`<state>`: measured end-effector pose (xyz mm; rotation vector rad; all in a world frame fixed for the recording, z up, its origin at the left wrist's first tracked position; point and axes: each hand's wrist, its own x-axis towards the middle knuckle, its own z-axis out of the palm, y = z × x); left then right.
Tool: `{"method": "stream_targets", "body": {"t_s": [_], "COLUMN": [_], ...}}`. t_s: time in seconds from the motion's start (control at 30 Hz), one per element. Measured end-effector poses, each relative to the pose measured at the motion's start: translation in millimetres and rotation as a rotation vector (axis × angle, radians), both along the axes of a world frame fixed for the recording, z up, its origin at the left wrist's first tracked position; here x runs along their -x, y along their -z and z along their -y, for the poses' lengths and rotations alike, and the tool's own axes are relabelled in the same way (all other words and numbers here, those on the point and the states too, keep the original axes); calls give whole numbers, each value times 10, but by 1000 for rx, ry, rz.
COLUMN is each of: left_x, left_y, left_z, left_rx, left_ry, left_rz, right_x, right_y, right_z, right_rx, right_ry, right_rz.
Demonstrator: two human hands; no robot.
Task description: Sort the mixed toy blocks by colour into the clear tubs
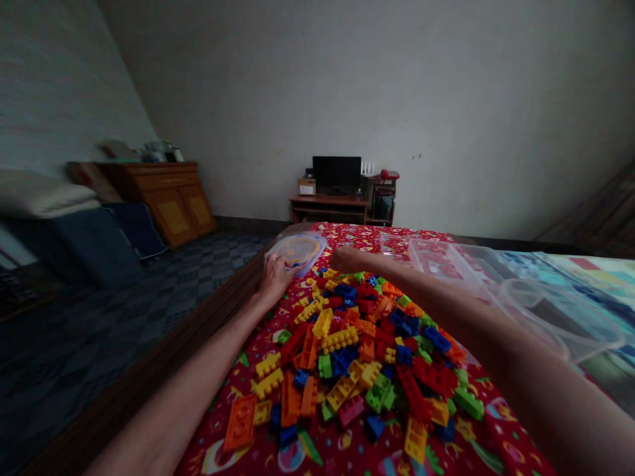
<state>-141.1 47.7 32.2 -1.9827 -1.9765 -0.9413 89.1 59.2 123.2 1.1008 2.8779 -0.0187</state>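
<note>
Two hands above a pile of plastic toy bricks (337, 350) on a red printed bedspread (496, 430). Left hand (276, 277) grasping the near rim of a round clear plastic container (299, 250). Right hand (347, 259) curled, contents can't tell; clear plastic bin (449, 261) just right of it.

The left hand (276, 277) grips a round clear plastic tub (297, 250) at the far left. The right hand (347, 260), curled, hovers over heaped multicoloured plastic building bricks (342, 357).
</note>
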Motion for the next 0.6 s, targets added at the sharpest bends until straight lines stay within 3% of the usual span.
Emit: {"method": "stream_targets", "body": {"t_s": [0.13,0.3,0.37,0.5,0.6], "left_x": [-78,-79,-10,273,465], "left_y": [78,57,25,61,217], "left_z": [-106,-92,-6,274,447], "left_rx": [-1,20,28,184,229], "left_ry": [-45,-29,-7,184,141], "left_rz": [-33,6,26,7,16], "right_x": [384,407,341,249,306], "right_y": [216,297,290,303,370], "right_z": [-107,-170,-182,-172,-133], "right_rx": [1,72,74,25,39], "right_ry": [3,-50,-54,-67,-128], "right_rz": [33,76,80,15,-92]}}
